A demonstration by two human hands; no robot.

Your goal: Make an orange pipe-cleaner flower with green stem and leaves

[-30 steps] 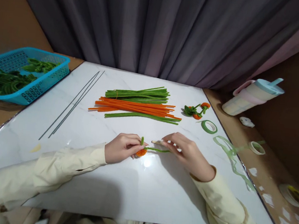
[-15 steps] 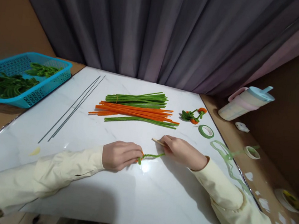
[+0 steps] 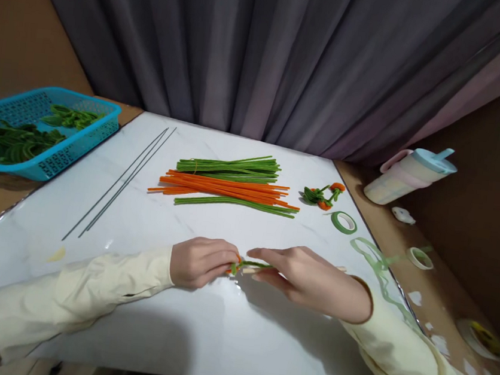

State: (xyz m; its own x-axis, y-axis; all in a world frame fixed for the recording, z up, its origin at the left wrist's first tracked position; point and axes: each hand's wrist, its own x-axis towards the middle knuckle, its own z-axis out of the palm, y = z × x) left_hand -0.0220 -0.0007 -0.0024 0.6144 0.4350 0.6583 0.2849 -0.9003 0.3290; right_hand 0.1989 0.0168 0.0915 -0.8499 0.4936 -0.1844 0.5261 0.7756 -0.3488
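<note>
Near bench edge, centre: left hand (image 3: 199,262), grip pinched on the orange-tipped end of a green pipe-cleaner stem (image 3: 250,264) to steady it. Right hand (image 3: 307,275), grip closed on the stem alongside a thin wooden stick (image 3: 253,269).

Middle: green and orange pipe cleaners (image 3: 228,180), within reach.

Right edge: tape roll (image 3: 344,222).

Far left corner: blue basket (image 3: 79,141).

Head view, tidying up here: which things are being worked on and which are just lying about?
In hand: left hand and right hand holding a green stem with wooden stick.
Lying about: tape roll, blue basket, cup, wire rods.
</note>
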